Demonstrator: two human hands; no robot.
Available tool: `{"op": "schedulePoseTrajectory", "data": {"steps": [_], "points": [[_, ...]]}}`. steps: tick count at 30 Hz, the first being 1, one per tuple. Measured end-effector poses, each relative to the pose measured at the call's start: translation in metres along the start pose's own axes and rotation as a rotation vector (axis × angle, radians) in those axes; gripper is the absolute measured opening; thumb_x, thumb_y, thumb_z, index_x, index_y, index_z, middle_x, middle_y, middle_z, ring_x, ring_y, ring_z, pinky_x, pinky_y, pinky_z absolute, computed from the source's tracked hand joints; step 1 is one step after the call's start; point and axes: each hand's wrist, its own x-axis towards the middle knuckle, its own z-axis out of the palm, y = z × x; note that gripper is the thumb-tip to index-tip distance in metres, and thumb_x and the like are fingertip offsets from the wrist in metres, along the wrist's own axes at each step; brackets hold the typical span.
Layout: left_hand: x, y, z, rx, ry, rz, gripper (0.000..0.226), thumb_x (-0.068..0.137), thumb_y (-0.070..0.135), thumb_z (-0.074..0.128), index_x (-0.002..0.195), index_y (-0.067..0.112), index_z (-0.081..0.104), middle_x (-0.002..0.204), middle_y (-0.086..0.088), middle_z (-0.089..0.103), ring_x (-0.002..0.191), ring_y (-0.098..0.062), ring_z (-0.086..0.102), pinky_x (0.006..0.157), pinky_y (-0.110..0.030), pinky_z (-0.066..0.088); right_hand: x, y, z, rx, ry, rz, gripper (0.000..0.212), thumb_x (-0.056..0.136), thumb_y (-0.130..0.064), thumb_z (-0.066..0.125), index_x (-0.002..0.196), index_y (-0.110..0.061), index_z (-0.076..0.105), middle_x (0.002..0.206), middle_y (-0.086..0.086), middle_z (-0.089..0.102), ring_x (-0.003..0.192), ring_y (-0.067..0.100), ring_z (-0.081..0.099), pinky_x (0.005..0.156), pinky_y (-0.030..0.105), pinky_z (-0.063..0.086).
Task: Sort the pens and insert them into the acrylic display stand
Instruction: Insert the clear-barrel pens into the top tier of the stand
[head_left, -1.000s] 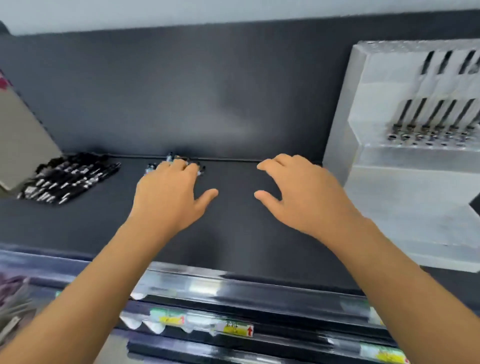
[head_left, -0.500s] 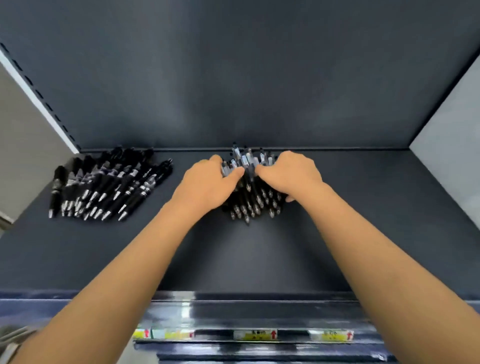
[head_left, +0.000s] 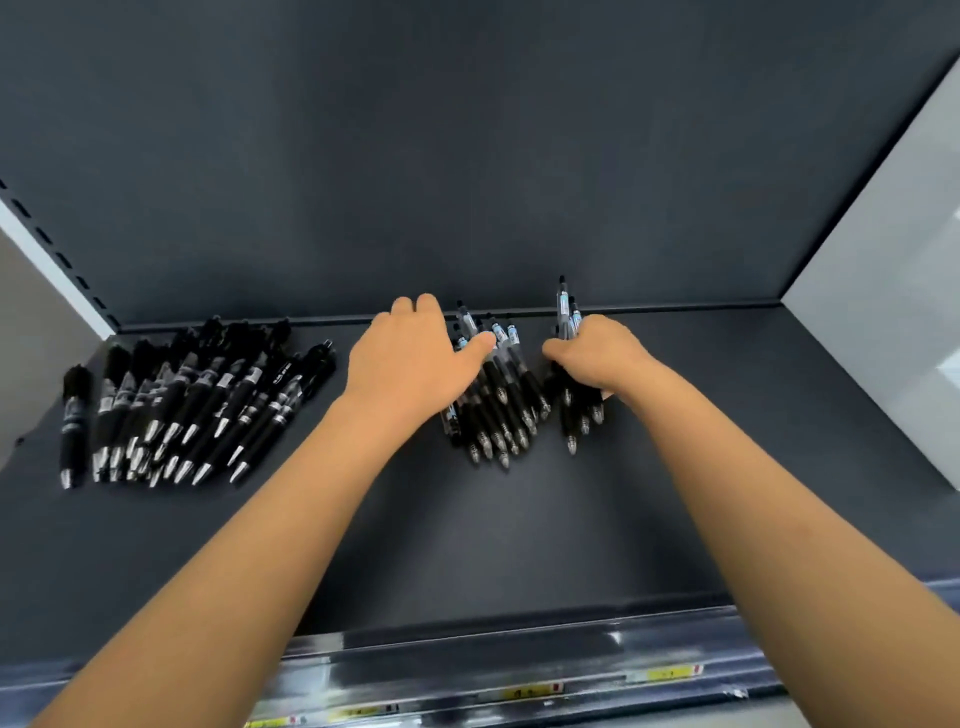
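A heap of several clear-barrelled pens with black grips (head_left: 496, 410) lies at the back middle of the dark shelf (head_left: 467, 545). My left hand (head_left: 415, 364) rests flat on its left part, thumb across the barrels. My right hand (head_left: 597, 358) grips a small bunch of the same pens (head_left: 574, 410), pulled a little to the right of the heap, tips pointing toward me. A second heap of several black pens (head_left: 192, 405) lies at the left. The acrylic stand's pale side (head_left: 883, 338) shows at the right edge; its slots are out of view.
The shelf's dark back wall (head_left: 467, 156) rises just behind the pens. A pale upright with slots (head_left: 47, 249) bounds the left. A shelf-front rail with yellow price labels (head_left: 519, 686) runs along the near edge.
The view swung left, away from the stand. Both hands came together on the middle heap; my right hand has since drawn a bunch of pens off to the right.
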Motion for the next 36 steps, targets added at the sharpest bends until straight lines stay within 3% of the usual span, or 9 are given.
{"op": "schedulePoseTrajectory", "data": {"steps": [4,8,13,16,21,25,30,33,36], "points": [[0.004,0.015,-0.002,-0.070,0.023,0.078,0.068,0.090,0.062,0.044,0.132,0.007,0.044,0.129,-0.011,0.050,0.119,-0.029,0.047,0.090,-0.036,0.041,-0.003,0.019,-0.001,0.509,-0.001,0.077,0.015,0.085,-0.024,0.052,0.076,-0.012,0.051,0.073,0.013,0.055,0.062,0.025,0.051,0.059,0.032,0.043],[0.010,0.033,-0.003,-0.257,-0.035,0.122,0.060,0.090,0.057,0.049,0.130,0.012,0.048,0.123,-0.002,0.055,0.112,-0.021,0.053,0.083,-0.030,0.040,-0.015,0.030,-0.012,0.804,-0.086,0.130,0.019,0.096,-0.021,0.054,0.083,-0.008,0.057,0.067,0.007,0.066,0.048,0.016,0.058,0.047,0.024,0.047],[0.014,0.065,0.001,-0.663,-0.222,0.165,0.040,0.089,0.049,0.059,0.112,0.016,0.062,0.078,0.011,0.063,0.069,-0.002,0.056,0.063,-0.022,0.040,-0.037,0.032,-0.029,1.256,-0.196,0.080,0.024,0.098,-0.020,0.051,0.082,-0.005,0.061,0.062,0.006,0.063,0.054,0.020,0.064,0.056,0.030,0.057],[0.012,0.091,-0.001,-0.911,-0.342,0.204,0.037,0.085,0.047,0.066,0.097,0.012,0.070,0.057,0.008,0.059,0.053,-0.006,0.054,0.057,-0.024,0.041,-0.061,0.030,-0.046,1.395,-0.193,0.033,0.022,0.096,-0.017,0.052,0.091,0.001,0.065,0.064,0.011,0.066,0.055,0.018,0.066,0.054,0.029,0.058],[0.007,0.145,-0.020,-1.111,-0.452,0.387,0.020,0.075,0.022,0.081,0.093,0.015,0.076,0.073,0.000,0.069,0.058,-0.008,0.057,0.063,-0.020,0.051,-0.095,0.067,-0.102,1.406,-0.183,-0.057,0.022,0.096,-0.016,0.051,0.094,-0.003,0.069,0.083,0.015,0.071,0.070,0.025,0.072,0.065,0.040,0.061],[-0.005,0.210,-0.033,-1.216,-0.375,0.432,0.016,0.078,0.011,0.077,0.094,0.013,0.076,0.086,-0.008,0.074,0.075,-0.014,0.067,0.069,-0.024,0.058,-0.113,0.111,-0.154,1.358,-0.047,-0.101,0.024,0.099,-0.019,0.048,0.102,-0.003,0.065,0.086,0.016,0.072,0.076,0.025,0.072,0.066,0.038,0.061],[-0.001,0.305,-0.042,-1.287,-0.068,0.558,0.012,0.081,0.004,0.074,0.091,0.010,0.071,0.080,-0.004,0.070,0.074,-0.011,0.069,0.070,-0.025,0.059,-0.126,0.186,-0.214,1.329,0.213,-0.066,0.024,0.100,-0.024,0.046,0.100,-0.005,0.060,0.061,0.005,0.060,0.043,0.016,0.054,0.040,0.024,0.047],[0.014,0.359,-0.040,-1.160,0.172,0.580,0.020,0.085,0.006,0.070,0.102,0.014,0.066,0.090,0.002,0.069,0.083,-0.012,0.069,0.080,-0.029,0.058,-0.123,0.227,-0.249,1.320,0.209,-0.100,0.023,0.099,-0.020,0.043,0.102,-0.006,0.060,0.061,0.003,0.052,0.041,0.015,0.042,0.037,0.022,0.036],[0.031,0.397,-0.034,-1.032,0.318,0.563,0.022,0.088,0.006,0.064,0.108,0.016,0.062,0.095,0.005,0.068,0.086,-0.009,0.067,0.083,-0.023,0.055,-0.114,0.257,-0.277,1.336,0.158,-0.163,0.022,0.095,-0.012,0.041,0.104,-0.005,0.060,0.067,0.005,0.054,0.045,0.017,0.044,0.042,0.025,0.040]]}}
